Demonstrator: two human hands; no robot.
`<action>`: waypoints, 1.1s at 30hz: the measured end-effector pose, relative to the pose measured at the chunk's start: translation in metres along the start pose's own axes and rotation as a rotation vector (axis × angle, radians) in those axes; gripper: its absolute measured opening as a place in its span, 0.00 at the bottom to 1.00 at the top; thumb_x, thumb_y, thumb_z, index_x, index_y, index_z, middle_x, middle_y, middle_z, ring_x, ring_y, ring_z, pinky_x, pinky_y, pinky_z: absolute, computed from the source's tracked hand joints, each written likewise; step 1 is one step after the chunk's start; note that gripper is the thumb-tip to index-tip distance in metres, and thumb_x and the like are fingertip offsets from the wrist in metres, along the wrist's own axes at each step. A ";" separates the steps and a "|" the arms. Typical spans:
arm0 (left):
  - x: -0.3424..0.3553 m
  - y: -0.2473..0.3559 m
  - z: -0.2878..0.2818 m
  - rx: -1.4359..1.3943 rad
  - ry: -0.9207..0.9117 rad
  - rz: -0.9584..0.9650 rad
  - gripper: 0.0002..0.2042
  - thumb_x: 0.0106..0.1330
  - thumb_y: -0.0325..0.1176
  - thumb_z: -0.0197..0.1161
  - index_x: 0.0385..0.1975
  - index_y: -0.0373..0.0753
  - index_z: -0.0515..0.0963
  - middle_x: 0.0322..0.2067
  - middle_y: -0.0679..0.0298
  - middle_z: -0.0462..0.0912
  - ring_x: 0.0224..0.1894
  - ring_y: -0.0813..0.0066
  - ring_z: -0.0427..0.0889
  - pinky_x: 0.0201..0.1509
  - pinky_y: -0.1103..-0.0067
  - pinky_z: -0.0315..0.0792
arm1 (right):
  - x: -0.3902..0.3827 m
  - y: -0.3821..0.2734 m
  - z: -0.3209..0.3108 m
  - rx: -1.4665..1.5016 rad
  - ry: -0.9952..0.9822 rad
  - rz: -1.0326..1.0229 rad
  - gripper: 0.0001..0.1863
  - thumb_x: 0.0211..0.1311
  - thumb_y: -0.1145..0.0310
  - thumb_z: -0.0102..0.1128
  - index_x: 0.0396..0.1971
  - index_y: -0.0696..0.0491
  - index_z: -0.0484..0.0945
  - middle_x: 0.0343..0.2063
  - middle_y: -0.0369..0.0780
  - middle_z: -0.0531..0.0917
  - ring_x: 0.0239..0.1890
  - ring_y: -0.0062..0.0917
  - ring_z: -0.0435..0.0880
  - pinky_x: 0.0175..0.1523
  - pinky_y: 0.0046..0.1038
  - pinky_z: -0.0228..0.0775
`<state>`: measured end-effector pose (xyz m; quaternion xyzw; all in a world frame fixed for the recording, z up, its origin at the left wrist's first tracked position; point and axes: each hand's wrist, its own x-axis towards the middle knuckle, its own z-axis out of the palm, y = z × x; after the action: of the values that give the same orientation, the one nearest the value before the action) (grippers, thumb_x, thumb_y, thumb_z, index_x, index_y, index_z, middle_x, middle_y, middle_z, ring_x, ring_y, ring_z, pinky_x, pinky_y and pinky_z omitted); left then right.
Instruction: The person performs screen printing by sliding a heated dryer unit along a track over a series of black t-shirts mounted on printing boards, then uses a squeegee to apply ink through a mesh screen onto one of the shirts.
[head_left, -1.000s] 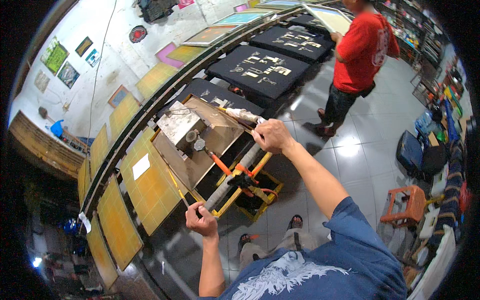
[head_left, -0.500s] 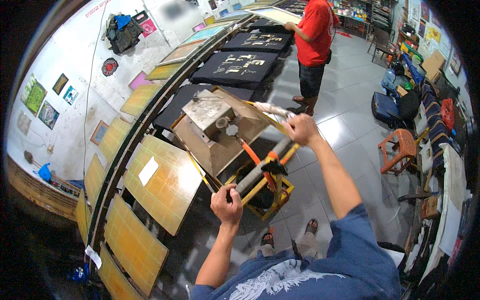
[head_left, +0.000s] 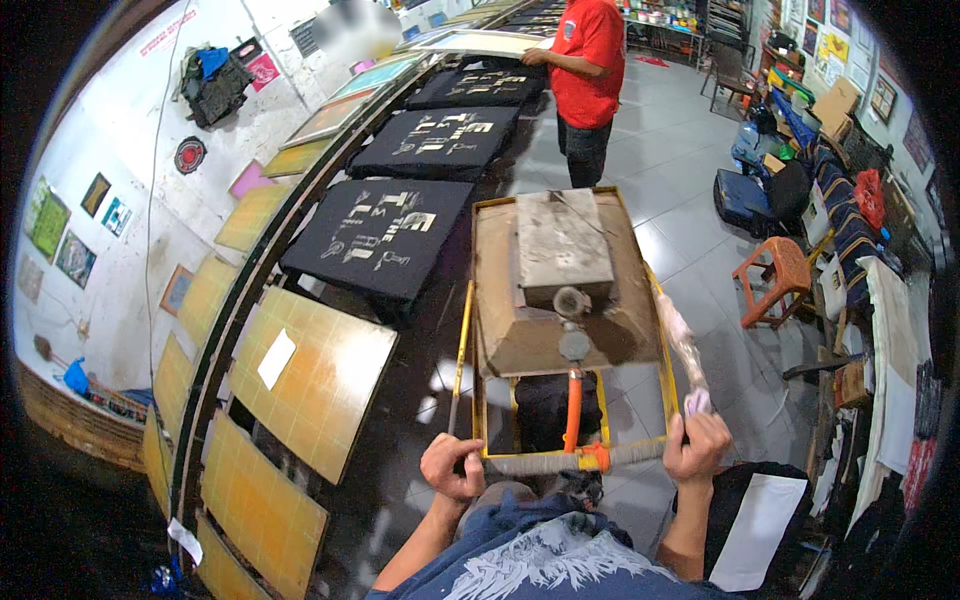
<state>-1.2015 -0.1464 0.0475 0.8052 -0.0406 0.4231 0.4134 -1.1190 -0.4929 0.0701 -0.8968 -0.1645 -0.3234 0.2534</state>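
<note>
My left hand (head_left: 452, 462) is closed on the left end of a grey wrapped handlebar (head_left: 530, 462), and my right hand (head_left: 697, 447) on its right end. The bar belongs to a yellow-framed wheeled machine (head_left: 668, 390) that stands in front of me. On top sit a flared tan metal hood (head_left: 500, 315) and a dirty pale box (head_left: 560, 240) with a round fitting. An orange hose (head_left: 572, 405) runs from it down toward the bar, and a pale wrapped rod (head_left: 680, 340) lies along the right side.
Left, a long rail holds yellow boards (head_left: 280, 380) and black printed garments on boards (head_left: 375, 235). Ahead, a co-worker in red (head_left: 585, 75) holds a pale framed screen (head_left: 480, 42). A tiled aisle (head_left: 670, 150) runs past an orange stool (head_left: 770, 265) and piled bags (head_left: 745, 200) at right.
The machine has swung clockwise, away from the boards into the aisle, and now faces straight ahead. Both my hands moved with the bar. My view has turned, and the co-worker appears farther left.
</note>
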 end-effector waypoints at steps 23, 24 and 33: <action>0.252 -0.096 0.450 -0.431 -0.142 0.290 0.07 0.54 0.25 0.56 0.23 0.32 0.81 0.17 0.58 0.78 0.18 0.64 0.75 0.26 0.72 0.69 | 0.181 0.288 0.061 -0.429 0.349 0.131 0.16 0.59 0.70 0.56 0.14 0.55 0.64 0.16 0.46 0.68 0.19 0.45 0.69 0.28 0.43 0.56; 0.262 -0.099 0.475 -0.432 -0.127 0.283 0.07 0.54 0.25 0.56 0.23 0.32 0.81 0.18 0.58 0.78 0.18 0.64 0.75 0.26 0.72 0.69 | 0.197 0.313 0.068 -0.427 0.354 0.123 0.15 0.58 0.70 0.56 0.14 0.55 0.64 0.15 0.46 0.68 0.19 0.45 0.69 0.28 0.43 0.56; 0.354 -0.113 0.683 -0.238 -0.022 0.204 0.06 0.51 0.23 0.56 0.23 0.32 0.80 0.19 0.57 0.78 0.20 0.62 0.76 0.27 0.72 0.70 | 0.373 0.529 0.130 -0.314 0.314 0.037 0.15 0.56 0.63 0.59 0.14 0.49 0.67 0.15 0.43 0.71 0.18 0.42 0.72 0.27 0.44 0.63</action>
<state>-0.4859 -0.4498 0.0243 0.7469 -0.1768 0.4461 0.4603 -0.5371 -0.8032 0.0470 -0.8667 -0.0542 -0.4761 0.1388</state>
